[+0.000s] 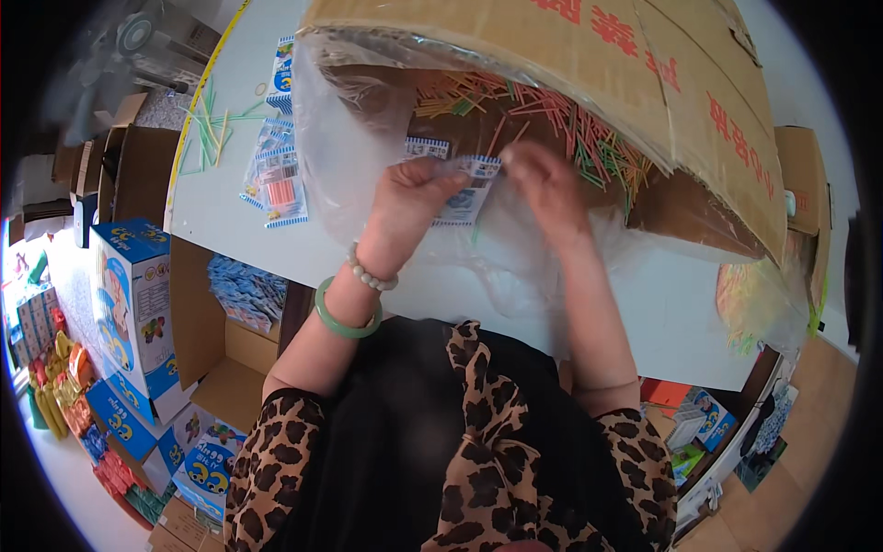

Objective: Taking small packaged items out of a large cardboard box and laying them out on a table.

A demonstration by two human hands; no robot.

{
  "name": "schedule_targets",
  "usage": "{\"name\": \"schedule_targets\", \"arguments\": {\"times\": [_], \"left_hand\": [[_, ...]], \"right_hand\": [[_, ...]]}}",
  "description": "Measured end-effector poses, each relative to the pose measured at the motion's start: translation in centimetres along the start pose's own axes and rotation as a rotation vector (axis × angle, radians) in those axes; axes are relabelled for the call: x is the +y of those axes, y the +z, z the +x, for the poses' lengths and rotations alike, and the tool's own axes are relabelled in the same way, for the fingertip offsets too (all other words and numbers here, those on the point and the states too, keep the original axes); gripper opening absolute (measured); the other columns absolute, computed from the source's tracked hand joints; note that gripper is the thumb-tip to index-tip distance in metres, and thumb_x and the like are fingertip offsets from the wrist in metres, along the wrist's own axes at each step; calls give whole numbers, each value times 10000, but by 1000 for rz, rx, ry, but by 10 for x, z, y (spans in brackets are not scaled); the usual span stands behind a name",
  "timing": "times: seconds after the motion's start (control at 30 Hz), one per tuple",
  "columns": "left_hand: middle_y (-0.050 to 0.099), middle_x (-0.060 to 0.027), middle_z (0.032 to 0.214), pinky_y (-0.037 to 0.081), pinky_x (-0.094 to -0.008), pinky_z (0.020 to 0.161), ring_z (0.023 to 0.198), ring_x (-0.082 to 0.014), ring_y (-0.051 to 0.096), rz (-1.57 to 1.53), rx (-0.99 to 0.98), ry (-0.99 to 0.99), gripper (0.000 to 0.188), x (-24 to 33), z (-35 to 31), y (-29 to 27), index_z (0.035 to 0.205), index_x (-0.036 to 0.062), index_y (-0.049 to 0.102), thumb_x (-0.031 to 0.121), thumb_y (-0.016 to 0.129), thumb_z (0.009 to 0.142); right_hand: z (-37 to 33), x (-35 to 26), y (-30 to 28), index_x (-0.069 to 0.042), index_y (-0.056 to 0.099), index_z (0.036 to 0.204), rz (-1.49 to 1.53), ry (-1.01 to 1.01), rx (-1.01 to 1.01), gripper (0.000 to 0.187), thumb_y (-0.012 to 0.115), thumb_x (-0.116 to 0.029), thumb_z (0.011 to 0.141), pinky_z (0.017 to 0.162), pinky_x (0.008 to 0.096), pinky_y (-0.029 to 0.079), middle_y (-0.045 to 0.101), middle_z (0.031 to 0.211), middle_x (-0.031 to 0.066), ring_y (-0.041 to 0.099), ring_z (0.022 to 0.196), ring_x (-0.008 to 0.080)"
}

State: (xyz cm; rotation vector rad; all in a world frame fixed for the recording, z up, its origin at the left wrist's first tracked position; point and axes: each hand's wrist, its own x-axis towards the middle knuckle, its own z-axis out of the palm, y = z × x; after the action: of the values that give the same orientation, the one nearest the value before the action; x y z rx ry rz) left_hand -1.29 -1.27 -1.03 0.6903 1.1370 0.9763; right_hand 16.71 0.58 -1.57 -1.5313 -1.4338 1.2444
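My left hand (409, 193) is closed on the top edge of a small printed packet (460, 207) with blue-striped ends, which hangs over the plastic. Just right of the packet, my right hand (552, 193) has its fingers curled and smeared by motion, so what it holds, if anything, is unclear. Beyond both hands, a big cardboard box (589, 64) lies on its side, its mouth toward me. Many thin sticks (589, 138) in red, green and yellow are heaped inside. Another packet (428, 147) lies behind my left hand, partly hidden.
Filled packets (279, 179) are piled on the white table (239, 221) at left, near loose green sticks (216, 133). Clear plastic sheeting (336, 184) spills from the box. Printed cartons (138, 304) and an open box of packets (248, 290) stand low left. A bag of sticks (754, 299) hangs at the right edge.
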Motion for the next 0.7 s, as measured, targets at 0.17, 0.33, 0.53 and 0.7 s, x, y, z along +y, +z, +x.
{"name": "schedule_targets", "arguments": {"times": [0.17,0.33,0.53,0.7], "left_hand": [[628,24,722,449,-205,627,668,-39,535,45,-71,49,74,-7,12,-11,796,12,657,54,619,844],[630,19,831,463,-212,720,771,-58,550,-8,-27,141,98,-9,3,-6,952,13,622,64,565,891],[630,-4,928,456,-235,784,850,-67,540,8,97,160,152,-7,0,-7,1036,11,589,74,535,909],[597,38,801,422,-202,666,732,-35,498,96,-25,124,45,-9,-2,-14,884,23,599,62,587,865]], "right_hand": [[102,25,-37,-73,589,1126,-802,-541,439,309,566,-252,875,877,404,440,621,1086,125,571,1013,304],[122,39,-39,-96,515,1239,-836,-679,435,393,542,-261,883,988,436,372,518,1271,146,457,1188,338],[95,35,-42,-104,488,1276,-572,-654,387,460,532,-340,883,1005,439,354,508,1286,150,445,1201,348],[96,30,-48,-82,493,1276,-997,-323,530,477,508,-362,890,1003,435,350,508,1291,163,451,1196,356]]}}
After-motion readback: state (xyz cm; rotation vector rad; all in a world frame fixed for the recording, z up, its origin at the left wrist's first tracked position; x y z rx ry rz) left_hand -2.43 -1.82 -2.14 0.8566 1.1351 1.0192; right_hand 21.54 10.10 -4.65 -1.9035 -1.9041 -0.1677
